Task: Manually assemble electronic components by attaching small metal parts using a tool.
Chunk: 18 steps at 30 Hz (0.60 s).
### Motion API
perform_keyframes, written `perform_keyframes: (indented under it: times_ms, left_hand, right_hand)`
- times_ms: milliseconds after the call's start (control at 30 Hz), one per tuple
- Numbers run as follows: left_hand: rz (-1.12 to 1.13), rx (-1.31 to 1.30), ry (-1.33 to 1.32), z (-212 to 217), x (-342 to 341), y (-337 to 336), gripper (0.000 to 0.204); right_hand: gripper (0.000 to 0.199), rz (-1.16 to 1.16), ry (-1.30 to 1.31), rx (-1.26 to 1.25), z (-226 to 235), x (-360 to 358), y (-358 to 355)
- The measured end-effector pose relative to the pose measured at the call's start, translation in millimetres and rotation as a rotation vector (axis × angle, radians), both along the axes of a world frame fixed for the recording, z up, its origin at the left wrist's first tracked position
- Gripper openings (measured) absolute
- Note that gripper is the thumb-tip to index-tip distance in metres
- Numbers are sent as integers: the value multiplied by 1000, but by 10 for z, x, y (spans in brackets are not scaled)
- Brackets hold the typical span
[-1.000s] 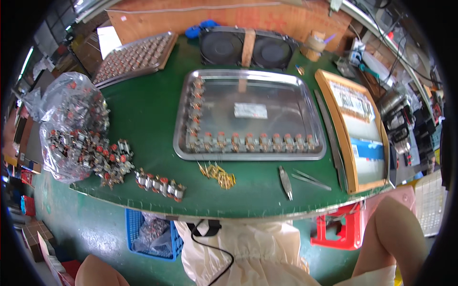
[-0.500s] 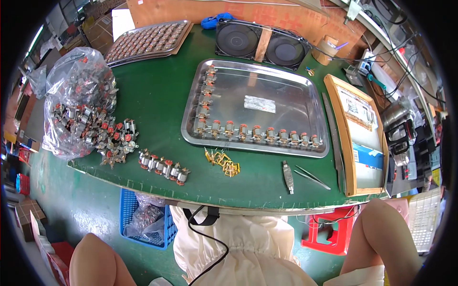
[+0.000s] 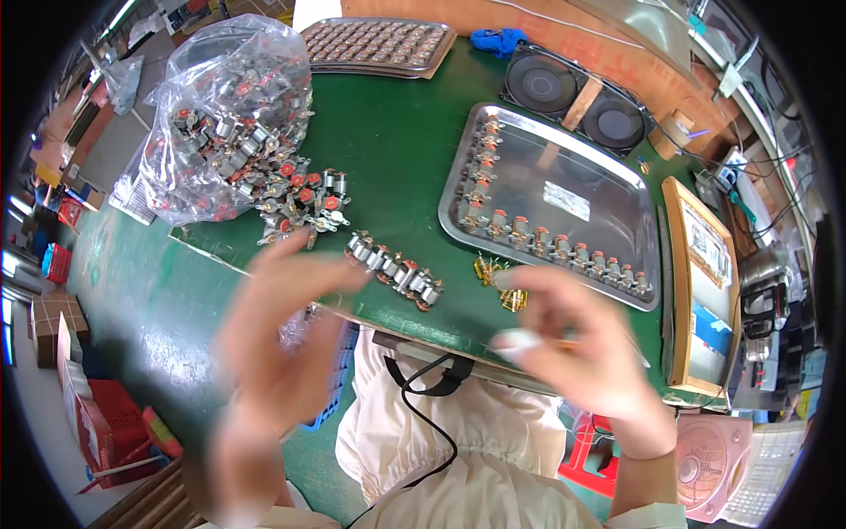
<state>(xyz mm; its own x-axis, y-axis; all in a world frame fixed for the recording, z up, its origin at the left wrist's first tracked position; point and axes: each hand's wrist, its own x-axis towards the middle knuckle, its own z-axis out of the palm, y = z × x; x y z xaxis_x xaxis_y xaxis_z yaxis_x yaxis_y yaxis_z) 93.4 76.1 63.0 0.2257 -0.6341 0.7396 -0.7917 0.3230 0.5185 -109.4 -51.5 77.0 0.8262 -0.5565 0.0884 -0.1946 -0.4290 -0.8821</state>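
My left hand [image 3: 286,309], smeared by motion, is over the table's front edge with fingers apart. It is close to the left end of a row of small silver electric motors [image 3: 394,269]. My right hand [image 3: 577,339] has thumb and forefinger spread, with a white wrap on the thumb. Its forefinger is beside a small pile of brass-coloured metal pieces [image 3: 514,301]; whether it touches them I cannot tell. A shallow metal tray [image 3: 608,194] holds motors lined along its left and front sides. Loose motors [image 3: 304,198] spill from a clear plastic bag [image 3: 198,79].
Filled trays [image 3: 379,44] are stacked at the back. Two black fans [image 3: 614,122] joined by a wooden strip stand behind the tray. A wood-framed panel [image 3: 677,291] lies at the right, with a tape roll [image 3: 670,134] beyond. Under the table are a blue basket [image 3: 339,375] and red stool [image 3: 586,454].
Both hands have come into view over the table's front edge. The whole view has swung left, so the table's things appear farther right. Right hand now hides the tweezers and small grey tool.
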Motion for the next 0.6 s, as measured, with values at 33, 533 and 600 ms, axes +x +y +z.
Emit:
perform_keyframes:
  times_ms: [33, 533, 600]
  left_hand:
    - [26, 160, -173, -191, 58, -123, 24]
    - [57, 390, -265, -839, -25, -402, 31]
    - [55, 408, -254, -795, -32, -387, 32]
  right_hand:
    - [46, -24, 37, -110, -169, 154, 54]
    - [28, 249, 341, -424, -459, 627, -313]
    - [28, 287, 341, -317, -389, 540, -295]
